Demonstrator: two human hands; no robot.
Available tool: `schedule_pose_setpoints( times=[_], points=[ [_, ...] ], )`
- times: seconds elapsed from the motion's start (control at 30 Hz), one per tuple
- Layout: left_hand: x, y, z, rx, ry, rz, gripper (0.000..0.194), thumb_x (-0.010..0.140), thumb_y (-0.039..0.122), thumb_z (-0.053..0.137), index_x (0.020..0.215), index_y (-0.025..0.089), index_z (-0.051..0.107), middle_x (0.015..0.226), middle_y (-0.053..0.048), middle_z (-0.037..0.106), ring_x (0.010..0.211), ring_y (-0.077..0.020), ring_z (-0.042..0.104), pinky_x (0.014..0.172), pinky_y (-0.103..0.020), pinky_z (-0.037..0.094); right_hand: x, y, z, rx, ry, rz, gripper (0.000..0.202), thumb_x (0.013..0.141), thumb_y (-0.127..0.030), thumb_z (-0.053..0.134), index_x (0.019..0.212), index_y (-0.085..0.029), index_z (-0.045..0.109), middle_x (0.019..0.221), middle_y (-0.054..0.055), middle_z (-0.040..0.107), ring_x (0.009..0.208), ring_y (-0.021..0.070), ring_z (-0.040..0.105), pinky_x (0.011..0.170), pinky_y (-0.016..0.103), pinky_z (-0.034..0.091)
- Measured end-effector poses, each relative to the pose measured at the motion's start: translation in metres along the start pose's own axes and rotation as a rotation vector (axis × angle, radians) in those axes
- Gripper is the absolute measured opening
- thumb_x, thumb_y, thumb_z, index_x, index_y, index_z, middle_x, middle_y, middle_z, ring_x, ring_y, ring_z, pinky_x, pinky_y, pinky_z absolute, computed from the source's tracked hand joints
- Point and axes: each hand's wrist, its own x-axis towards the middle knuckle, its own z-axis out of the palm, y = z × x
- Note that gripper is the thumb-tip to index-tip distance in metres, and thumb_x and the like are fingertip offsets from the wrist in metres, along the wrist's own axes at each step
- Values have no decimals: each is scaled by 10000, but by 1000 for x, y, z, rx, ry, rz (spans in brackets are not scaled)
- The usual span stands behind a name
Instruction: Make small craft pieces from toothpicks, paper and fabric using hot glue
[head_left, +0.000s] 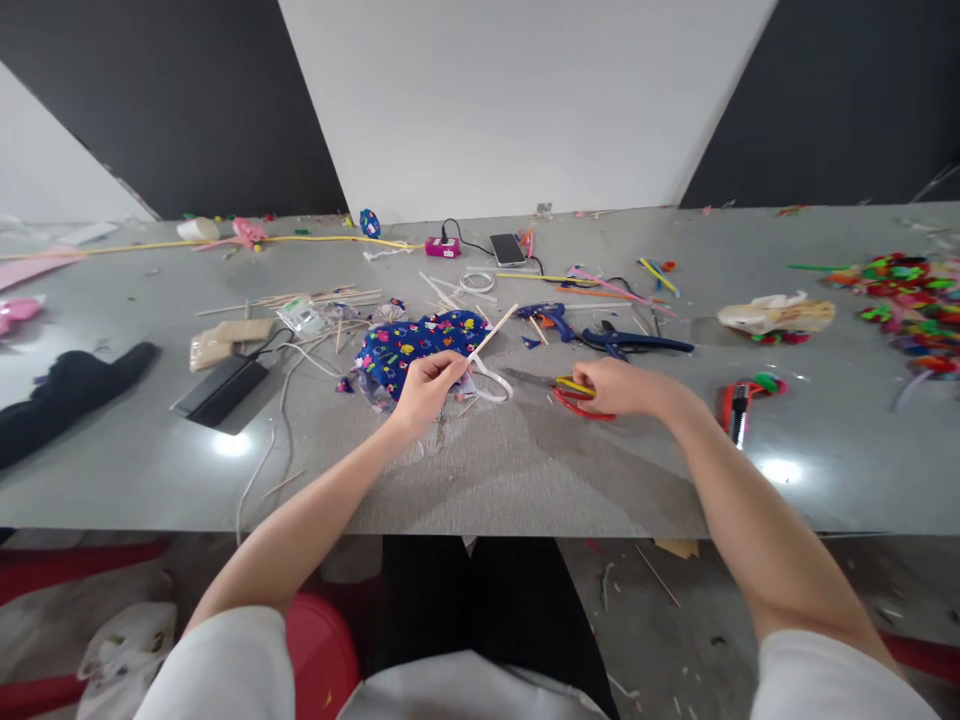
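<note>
On my feed the left hand (431,388) has a thin wooden stick (501,328) pinched between thumb and fingers, with a white loop (495,397) curving out beside them — can't tell how the two are joined. My right hand (622,387) is wrapped round the scissors (556,381), blades pointing at the loop. All that's over the middle of the grey table (480,500). Blue patterned fabric (405,350) sits just behind the left hand — glue gun (551,318) and pliers (637,341) off right, phone (508,249) farther back.
</note>
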Motion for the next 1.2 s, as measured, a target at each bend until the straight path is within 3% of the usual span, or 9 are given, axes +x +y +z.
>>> schedule_pose_setpoints(
  times=[0.13,0.27,0.33,0.5,0.6,0.77,0.87,1.0,1.2],
  points=[
    [1,-4,-2,15,-7,31,346,880,488,773,739,174,734,697,-13,604,589,-91,523,512,-200,453,-3,-5,-8,19,70,-59,224,938,-456,582,875,-241,582,825,67,704,664,203,576,629,335,329],
    [2,-2,-1,19,-15,15,358,864,496,785,725,172,729,699,-13,601,600,-93,520,507,-198,450,-3,3,-13,78,214,-125,248,936,-490,596,960,-244,571,893,64,709,720,209,583,673,334,372],
    [3,-1,-1,8,-24,0,372,843,517,796,727,170,727,695,-11,595,586,-92,510,502,-205,452,-1,7,-12,150,256,-136,337,921,-579,624,976,-251,572,902,53,700,738,210,575,690,335,392],
    [7,-1,-8,23,-38,-5,374,832,513,802,717,170,708,663,3,573,565,-89,485,514,-214,427,2,1,-4,141,339,-296,693,748,-926,644,772,-258,462,684,10,564,792,237,534,789,365,411],
    [8,-1,-15,53,-72,27,348,865,470,784,717,166,704,676,-8,612,578,-87,496,538,-219,386,2,-8,2,78,372,-357,741,752,-980,575,859,-249,519,669,-3,568,770,233,531,917,423,396],
    [5,3,-19,113,-155,36,365,883,478,761,707,165,692,661,-15,621,564,-94,484,534,-243,324,2,-17,8,-51,456,-396,762,814,-962,516,993,-225,584,689,2,616,687,215,546,1001,474,329],
    [2,6,-15,163,-182,31,383,883,499,745,702,165,692,666,-20,623,573,-102,484,539,-250,321,2,-20,9,-119,476,-466,652,907,-863,504,946,-220,604,768,31,671,677,204,559,1014,465,337],
    [-1,8,-10,183,-232,51,382,888,487,734,695,160,687,676,-22,630,608,-107,493,575,-252,335,0,-24,8,-218,523,-535,518,927,-728,597,863,-217,649,812,59,705,716,223,589,974,439,394],
    [-3,11,-9,189,-253,56,403,864,515,750,689,160,680,678,-20,612,615,-111,473,583,-254,336,-2,-31,11,-310,578,-616,546,965,-722,571,816,-205,662,780,51,695,707,208,570,942,419,437]
  ],
)
